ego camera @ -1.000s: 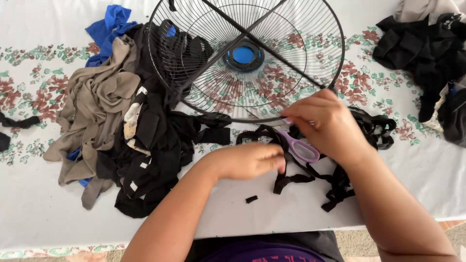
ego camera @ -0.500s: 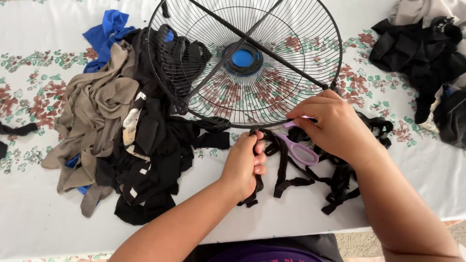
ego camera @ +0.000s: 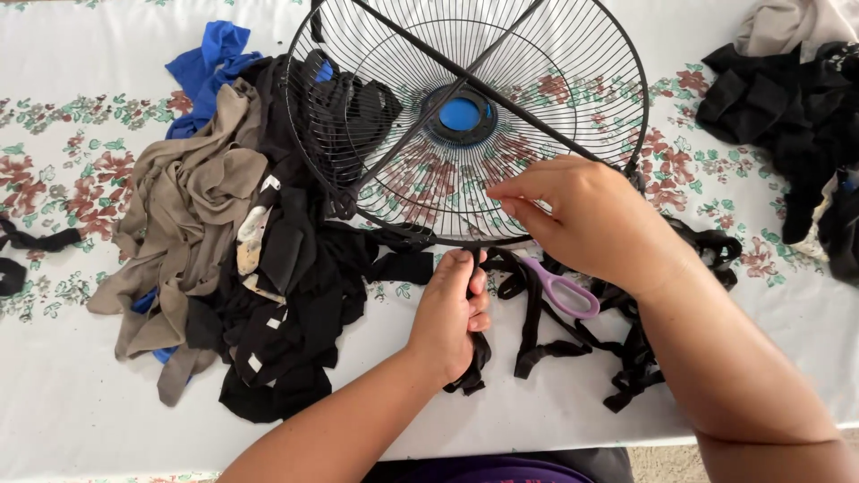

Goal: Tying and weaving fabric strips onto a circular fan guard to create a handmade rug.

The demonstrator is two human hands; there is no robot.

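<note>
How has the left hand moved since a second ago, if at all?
Yes. The left hand has turned upright and closed on a black fabric strip, its fingertips now up near the fan guard rim.

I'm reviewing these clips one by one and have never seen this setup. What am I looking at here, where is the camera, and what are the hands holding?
There is no machine: a person works with two bare hands, filmed by a camera worn on the head and looking down. The left hand grips a black fabric strip at the lower rim of a round wire fan guard with a blue hub. The right hand is at that rim too, its fingers closed; purple-handled scissors lie partly under it. All rests on a floral tablecloth, with a pile of tan, black and blue cloth on the left and more dark cloth on the right.
</note>
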